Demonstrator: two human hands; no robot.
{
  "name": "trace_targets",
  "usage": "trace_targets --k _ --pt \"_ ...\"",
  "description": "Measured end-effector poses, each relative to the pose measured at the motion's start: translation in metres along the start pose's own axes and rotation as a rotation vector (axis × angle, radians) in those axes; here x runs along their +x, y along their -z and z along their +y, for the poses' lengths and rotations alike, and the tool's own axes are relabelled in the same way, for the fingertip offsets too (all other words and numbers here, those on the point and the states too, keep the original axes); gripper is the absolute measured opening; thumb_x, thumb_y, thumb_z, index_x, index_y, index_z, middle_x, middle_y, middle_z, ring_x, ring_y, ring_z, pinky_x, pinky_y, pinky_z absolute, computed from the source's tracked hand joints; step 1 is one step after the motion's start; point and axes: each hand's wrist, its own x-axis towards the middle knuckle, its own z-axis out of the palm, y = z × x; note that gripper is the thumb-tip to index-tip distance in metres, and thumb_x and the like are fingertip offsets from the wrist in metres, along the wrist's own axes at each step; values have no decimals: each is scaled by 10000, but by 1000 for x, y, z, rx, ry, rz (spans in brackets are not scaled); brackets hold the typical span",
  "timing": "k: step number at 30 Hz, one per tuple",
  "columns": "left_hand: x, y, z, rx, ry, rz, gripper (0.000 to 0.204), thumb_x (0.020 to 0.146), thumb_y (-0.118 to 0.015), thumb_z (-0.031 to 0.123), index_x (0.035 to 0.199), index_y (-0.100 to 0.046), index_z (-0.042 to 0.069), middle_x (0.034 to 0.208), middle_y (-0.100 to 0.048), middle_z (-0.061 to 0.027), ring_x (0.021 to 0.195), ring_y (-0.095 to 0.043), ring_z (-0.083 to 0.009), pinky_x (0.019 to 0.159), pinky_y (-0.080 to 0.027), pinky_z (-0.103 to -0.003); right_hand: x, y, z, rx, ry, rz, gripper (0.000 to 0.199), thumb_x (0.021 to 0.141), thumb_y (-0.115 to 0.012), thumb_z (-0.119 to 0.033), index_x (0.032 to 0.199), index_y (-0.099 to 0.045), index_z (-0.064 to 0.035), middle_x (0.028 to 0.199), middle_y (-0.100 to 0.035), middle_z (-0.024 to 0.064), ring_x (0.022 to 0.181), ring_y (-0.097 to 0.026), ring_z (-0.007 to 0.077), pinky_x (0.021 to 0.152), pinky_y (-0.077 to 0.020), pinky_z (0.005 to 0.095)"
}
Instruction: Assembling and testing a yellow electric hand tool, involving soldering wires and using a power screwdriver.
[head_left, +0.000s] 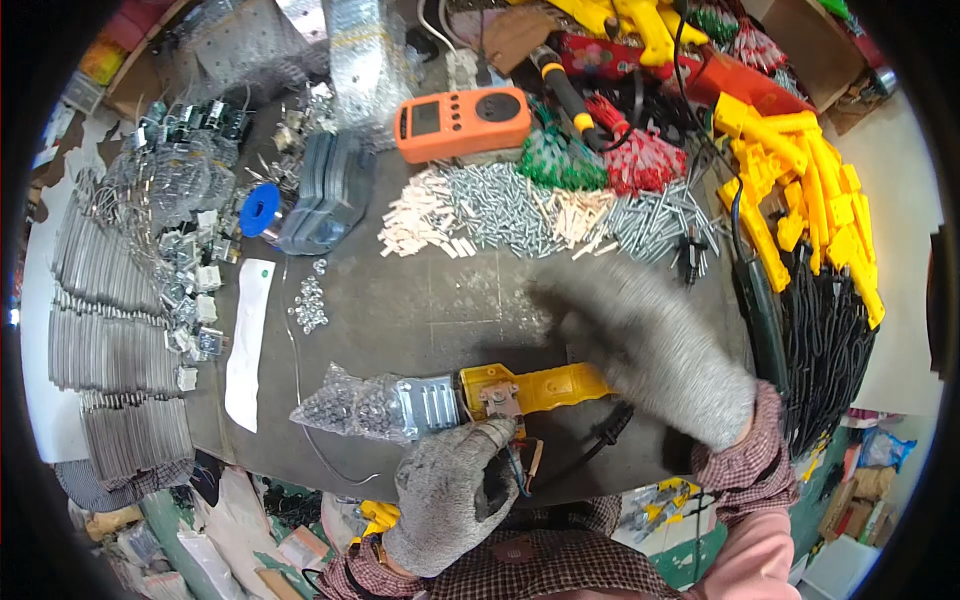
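As the long yellow plastic handle [562,388] stretched left to right over the dark grey desk [390,310], my grey-gloved left hand [450,490] grasped its left end from the near side. My grey-gloved right hand [662,345], blurred, hid its right end; whether those fingers were clenched, I could not tell. Open room lay beyond, until the silvery metal screws [495,205]; nearer me, the desk ended soon.

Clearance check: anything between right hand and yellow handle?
Nothing visible. The right hand overlaps the right end of the yellow handle in view. The black plug lies off the handle's near side. The hand is blurred; touching or hovering, I can't tell.
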Motion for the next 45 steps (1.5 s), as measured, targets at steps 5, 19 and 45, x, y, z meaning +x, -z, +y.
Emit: trace_targets --k 5,19,45 --pt "6 0 5 60 17 -48 433 688 -850 96 1085 -703 6 983 -714 -163 872 -697 -347 788 -544 -416 -11 -55 16 237 334 -31 547 942 -639 -239 1443 -503 -67 1342 -575 176 1253 -540 363 1039 -459 509" --pt "-4 -3 -4 9 110 -167 488 691 -837 133 1158 -730 39 999 -724 -166 860 -707 -334 759 -555 -417 -15 -66 13 265 363 -68 572 975 -616 -335 1458 -486 -58 1163 -629 159 1100 -600 346 946 -500 457" --pt "-7 -2 1 177 32 -134 439 690 -849 133 1093 -715 19 983 -711 -158 873 -695 -341 801 -533 -430 -17 -66 11 227 368 -58 519 969 -603 -377 1354 -570 -30 1169 -620 102 1102 -587 278 980 -492 412"
